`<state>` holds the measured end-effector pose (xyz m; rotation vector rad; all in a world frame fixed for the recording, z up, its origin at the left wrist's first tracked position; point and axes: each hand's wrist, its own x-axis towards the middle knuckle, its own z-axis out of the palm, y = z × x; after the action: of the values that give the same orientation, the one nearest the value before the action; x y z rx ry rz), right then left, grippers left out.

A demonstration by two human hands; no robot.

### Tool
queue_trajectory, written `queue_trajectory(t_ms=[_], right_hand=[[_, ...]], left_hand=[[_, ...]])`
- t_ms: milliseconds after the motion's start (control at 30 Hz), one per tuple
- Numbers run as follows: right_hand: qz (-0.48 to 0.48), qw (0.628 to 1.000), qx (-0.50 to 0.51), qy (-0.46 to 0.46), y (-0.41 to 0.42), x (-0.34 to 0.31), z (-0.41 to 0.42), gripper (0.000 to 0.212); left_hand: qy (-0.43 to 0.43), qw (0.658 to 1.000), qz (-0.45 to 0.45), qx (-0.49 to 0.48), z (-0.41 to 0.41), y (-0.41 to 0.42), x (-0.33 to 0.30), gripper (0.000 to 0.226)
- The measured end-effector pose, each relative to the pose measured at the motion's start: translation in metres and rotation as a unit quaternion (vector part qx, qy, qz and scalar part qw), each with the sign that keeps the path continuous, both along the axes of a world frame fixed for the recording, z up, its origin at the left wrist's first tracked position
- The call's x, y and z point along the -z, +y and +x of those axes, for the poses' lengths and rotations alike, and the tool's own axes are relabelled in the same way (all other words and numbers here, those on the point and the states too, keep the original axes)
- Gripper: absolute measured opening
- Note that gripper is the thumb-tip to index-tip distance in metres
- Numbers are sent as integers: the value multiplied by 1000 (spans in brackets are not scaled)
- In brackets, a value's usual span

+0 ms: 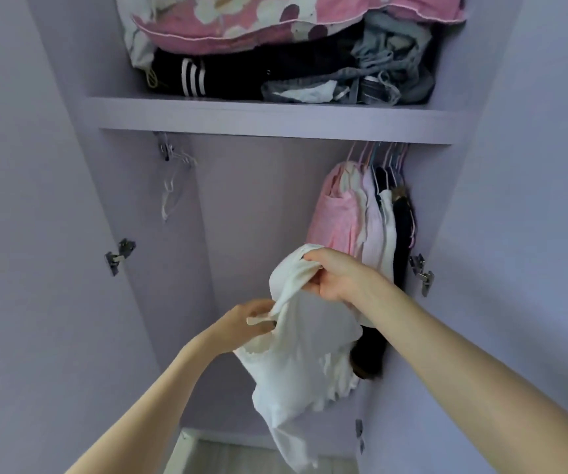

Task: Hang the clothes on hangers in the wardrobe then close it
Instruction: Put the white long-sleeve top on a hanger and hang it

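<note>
Nearest, the left hand (248,321) pinches a strap of the one limp white cotton garment (304,357), which hangs long axis downward, while the right hand (335,277) grips its bunched top edge higher up. The single empty white plastic hanger (173,186) lies up-left, nearer the left hand; roughly six filled pastel hangers (378,159) crowd right
</note>
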<state>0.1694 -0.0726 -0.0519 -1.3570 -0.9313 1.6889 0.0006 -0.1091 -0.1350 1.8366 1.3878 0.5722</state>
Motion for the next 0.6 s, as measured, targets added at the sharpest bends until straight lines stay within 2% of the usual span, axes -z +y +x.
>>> queue_trajectory(t_ms=[100, 233, 267, 300, 367, 433, 500, 533, 567, 600], right_hand=[[8, 997, 13, 80, 21, -12, -9, 17], [1, 982, 72, 173, 50, -19, -5, 17], [3, 983, 76, 169, 58, -19, -8, 20], [5, 986, 80, 148, 67, -18, -11, 22], [10, 994, 98, 51, 82, -10, -17, 23], [46, 987, 94, -125, 98, 7, -19, 24], [135, 928, 47, -345, 121, 24, -19, 27], [176, 897, 25, -405, 134, 33, -22, 26], [192, 881, 6, -431, 140, 40, -21, 22], [202, 881, -8, -427, 152, 47, -31, 16]], left_hand=[[114, 992, 1, -48, -15, 21, 17, 15], [237, 962, 31, -129, -41, 43, 36, 25], [236, 956, 57, -164, -50, 50, 36, 24], [199, 952, 72, -221, -60, 58, 32, 22], [104, 938, 76, -323, -81, 75, 24, 18], [29, 925, 66, -374, -103, 92, 15, 24], [-75, 916, 44, -391, -121, 115, 9, 23], [-119, 915, 33, -384, -128, 128, 3, 21], [-143, 916, 18, -375, -129, 134, -2, 19], [-158, 917, 3, -367, -135, 149, -6, 19]])
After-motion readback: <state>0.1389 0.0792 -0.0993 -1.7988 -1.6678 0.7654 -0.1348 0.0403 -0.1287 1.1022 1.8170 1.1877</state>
